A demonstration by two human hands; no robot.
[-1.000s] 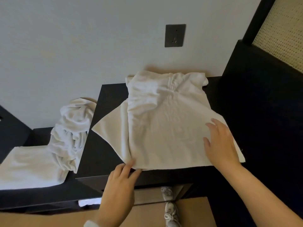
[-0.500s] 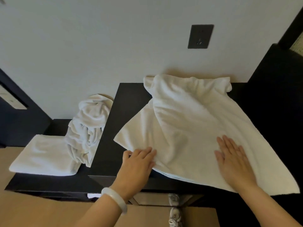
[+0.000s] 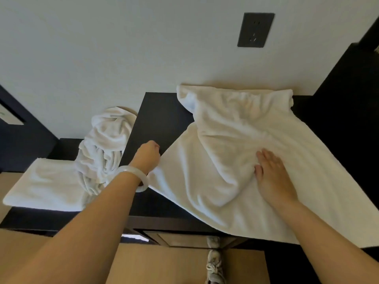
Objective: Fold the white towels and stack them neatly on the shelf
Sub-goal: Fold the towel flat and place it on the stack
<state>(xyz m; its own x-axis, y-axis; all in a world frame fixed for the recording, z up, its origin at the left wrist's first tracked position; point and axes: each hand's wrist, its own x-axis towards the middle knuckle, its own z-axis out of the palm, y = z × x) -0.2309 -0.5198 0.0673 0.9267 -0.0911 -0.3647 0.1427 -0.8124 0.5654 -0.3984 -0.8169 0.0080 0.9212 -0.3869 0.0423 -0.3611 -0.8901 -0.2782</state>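
Note:
A large white towel (image 3: 242, 144) lies spread over the dark upper shelf top (image 3: 160, 117), its far end bunched against the wall and its near right corner hanging over the front edge. My left hand (image 3: 148, 155), with a pale bangle on the wrist, has its fingers curled at the towel's left corner and seems to pinch it. My right hand (image 3: 272, 177) lies flat on the towel's middle, with a raised fold of cloth beside the thumb.
On the lower shelf (image 3: 61, 218) to the left a crumpled white towel (image 3: 104, 144) leans against the wall beside a folded white towel (image 3: 45, 185). A dark wall socket (image 3: 255, 29) is above. Dark furniture (image 3: 346, 103) rises at right. A shoe (image 3: 214, 265) shows below.
My left hand has moved from the towel's near edge up to its left corner and curled. My right hand slid further onto the towel's middle, pushing up a fold.

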